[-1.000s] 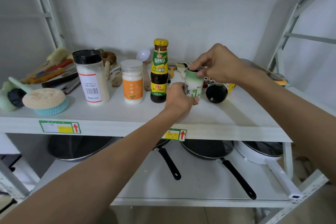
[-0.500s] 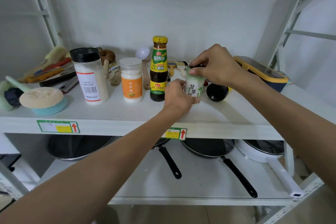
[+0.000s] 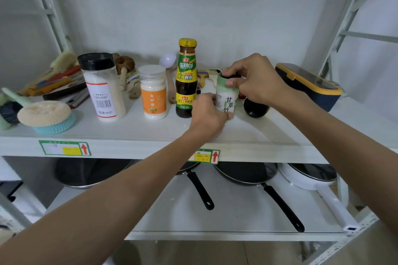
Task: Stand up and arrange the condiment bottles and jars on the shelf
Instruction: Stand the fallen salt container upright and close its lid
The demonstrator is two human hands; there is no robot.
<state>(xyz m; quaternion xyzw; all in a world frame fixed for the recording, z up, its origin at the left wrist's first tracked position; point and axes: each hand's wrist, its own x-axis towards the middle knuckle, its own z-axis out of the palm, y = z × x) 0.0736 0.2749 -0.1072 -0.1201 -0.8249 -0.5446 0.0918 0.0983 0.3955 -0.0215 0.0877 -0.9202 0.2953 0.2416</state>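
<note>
A small white and green jar stands upright on the white shelf. My left hand grips its lower part and my right hand grips its top. To its left stand a dark sauce bottle with a yellow cap, an orange-labelled white jar and a tall shaker with a black lid, all upright in a row. A dark round bottle lies behind my right wrist, mostly hidden.
Brushes and utensils lie at the shelf's left, with a round scrubber in front. A navy and yellow box sits at the right. Wooden spoons lie behind the jars. Pans rest on the shelf below.
The small jar has come down to stand on the shelf just right of the sauce bottle. Both hands stay on it.
</note>
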